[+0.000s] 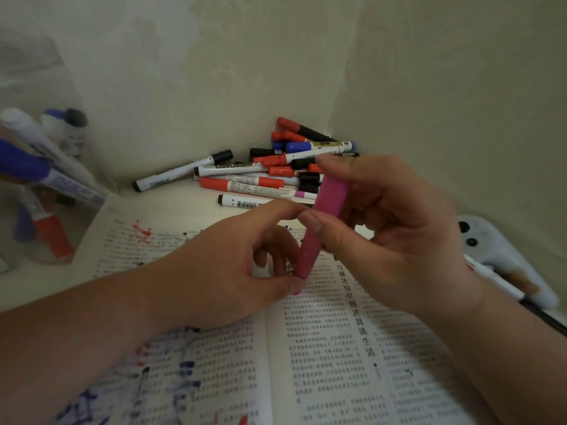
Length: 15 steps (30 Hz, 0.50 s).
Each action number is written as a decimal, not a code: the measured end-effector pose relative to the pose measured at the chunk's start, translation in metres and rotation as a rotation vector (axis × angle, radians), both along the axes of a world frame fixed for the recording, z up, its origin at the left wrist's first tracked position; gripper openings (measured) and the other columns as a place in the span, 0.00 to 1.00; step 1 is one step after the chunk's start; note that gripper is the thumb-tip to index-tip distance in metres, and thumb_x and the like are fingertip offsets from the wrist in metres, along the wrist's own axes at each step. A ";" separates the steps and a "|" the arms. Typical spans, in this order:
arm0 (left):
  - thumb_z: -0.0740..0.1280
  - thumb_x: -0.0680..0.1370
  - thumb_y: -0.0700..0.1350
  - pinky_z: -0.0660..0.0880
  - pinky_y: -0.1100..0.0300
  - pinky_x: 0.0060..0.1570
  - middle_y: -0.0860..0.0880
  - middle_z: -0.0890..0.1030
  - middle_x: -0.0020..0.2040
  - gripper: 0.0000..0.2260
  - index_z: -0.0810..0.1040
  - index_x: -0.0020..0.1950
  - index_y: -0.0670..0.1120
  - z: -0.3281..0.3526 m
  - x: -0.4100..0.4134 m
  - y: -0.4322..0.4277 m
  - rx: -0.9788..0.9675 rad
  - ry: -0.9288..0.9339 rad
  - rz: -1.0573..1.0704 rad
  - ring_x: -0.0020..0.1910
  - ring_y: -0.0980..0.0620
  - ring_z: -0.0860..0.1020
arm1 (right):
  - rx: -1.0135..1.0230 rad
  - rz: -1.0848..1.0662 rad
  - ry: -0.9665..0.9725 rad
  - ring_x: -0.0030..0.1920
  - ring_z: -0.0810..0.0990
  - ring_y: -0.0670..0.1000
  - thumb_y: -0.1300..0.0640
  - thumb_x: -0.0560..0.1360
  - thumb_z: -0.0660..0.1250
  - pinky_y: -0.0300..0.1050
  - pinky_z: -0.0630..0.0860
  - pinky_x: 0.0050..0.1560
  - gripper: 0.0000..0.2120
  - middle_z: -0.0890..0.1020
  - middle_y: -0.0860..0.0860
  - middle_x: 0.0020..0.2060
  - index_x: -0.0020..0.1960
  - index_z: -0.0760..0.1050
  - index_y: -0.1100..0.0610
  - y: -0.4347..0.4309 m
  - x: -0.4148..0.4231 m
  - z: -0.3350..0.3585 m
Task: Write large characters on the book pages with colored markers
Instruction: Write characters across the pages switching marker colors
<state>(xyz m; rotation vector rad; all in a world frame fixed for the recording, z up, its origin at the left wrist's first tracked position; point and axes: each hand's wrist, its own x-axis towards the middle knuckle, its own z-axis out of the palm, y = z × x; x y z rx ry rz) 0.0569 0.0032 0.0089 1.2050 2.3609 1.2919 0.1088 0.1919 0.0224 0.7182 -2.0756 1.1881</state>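
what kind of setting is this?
Likely a home desk pushed into a wall corner: an open printed book already scribbled on, a loose pile of whiteboard markers, and a white game controller at the right.

The pale table (171, 194) carries an open book (322, 348) near, a marker pile (276, 170) far, a white controller (491, 250) right.

Both hands hold a pink marker (310, 250) above the open book (322, 348). Left hand (221, 271) pinches the barrel; right hand (392, 228) grips the pink cap (333, 194). Left page has red and blue scrawls. Marker pile (270, 170) in the corner, clear marker container (40, 185) far left.
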 end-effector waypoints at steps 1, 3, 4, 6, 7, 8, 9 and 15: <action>0.78 0.72 0.46 0.75 0.65 0.45 0.64 0.82 0.46 0.23 0.72 0.54 0.69 0.000 0.000 0.000 0.001 0.015 0.012 0.46 0.58 0.80 | 0.009 -0.006 -0.001 0.35 0.82 0.56 0.67 0.74 0.74 0.51 0.79 0.33 0.21 0.82 0.54 0.40 0.62 0.73 0.56 0.000 0.000 0.000; 0.79 0.71 0.46 0.76 0.64 0.45 0.63 0.82 0.46 0.21 0.74 0.53 0.66 -0.002 -0.001 0.000 0.016 0.021 0.028 0.46 0.57 0.80 | 0.007 -0.005 -0.019 0.35 0.81 0.57 0.67 0.74 0.74 0.52 0.79 0.33 0.21 0.81 0.57 0.39 0.62 0.72 0.55 -0.002 0.000 0.000; 0.79 0.70 0.46 0.77 0.62 0.46 0.63 0.82 0.46 0.20 0.75 0.52 0.66 -0.003 -0.001 0.000 0.024 0.017 0.033 0.47 0.57 0.81 | 0.007 -0.001 -0.030 0.35 0.81 0.58 0.67 0.74 0.74 0.53 0.79 0.34 0.21 0.81 0.58 0.39 0.63 0.72 0.54 -0.003 0.000 0.001; 0.80 0.69 0.48 0.78 0.59 0.50 0.63 0.82 0.47 0.21 0.75 0.52 0.67 -0.004 -0.002 0.000 0.026 0.007 0.040 0.48 0.57 0.81 | 0.025 0.002 -0.043 0.36 0.81 0.60 0.67 0.75 0.74 0.54 0.79 0.34 0.21 0.81 0.60 0.41 0.63 0.72 0.53 -0.003 0.001 0.001; 0.81 0.68 0.48 0.78 0.57 0.51 0.63 0.82 0.47 0.22 0.75 0.52 0.68 -0.005 -0.003 0.000 0.026 0.002 0.042 0.49 0.58 0.82 | 0.028 0.013 -0.053 0.37 0.81 0.62 0.67 0.75 0.74 0.55 0.79 0.35 0.21 0.81 0.61 0.42 0.62 0.73 0.52 -0.003 0.001 0.001; 0.81 0.68 0.49 0.78 0.55 0.52 0.63 0.82 0.47 0.22 0.75 0.52 0.68 -0.006 -0.003 0.000 0.032 -0.001 0.045 0.49 0.58 0.82 | 0.023 0.030 -0.069 0.39 0.81 0.63 0.67 0.76 0.73 0.57 0.78 0.36 0.20 0.81 0.62 0.43 0.62 0.73 0.52 -0.003 0.000 0.000; 0.82 0.67 0.49 0.79 0.53 0.53 0.62 0.83 0.47 0.22 0.76 0.52 0.67 -0.006 -0.004 0.000 0.041 -0.004 0.050 0.49 0.57 0.82 | 0.015 0.043 -0.084 0.40 0.82 0.64 0.67 0.76 0.73 0.58 0.78 0.37 0.19 0.81 0.63 0.44 0.62 0.74 0.52 -0.004 -0.001 0.000; 0.80 0.62 0.55 0.80 0.49 0.54 0.60 0.84 0.49 0.24 0.77 0.56 0.64 -0.006 -0.005 0.000 0.067 -0.044 0.067 0.50 0.56 0.83 | 0.016 0.071 -0.141 0.44 0.82 0.64 0.65 0.77 0.71 0.60 0.78 0.40 0.21 0.82 0.58 0.49 0.65 0.71 0.50 -0.009 -0.002 -0.003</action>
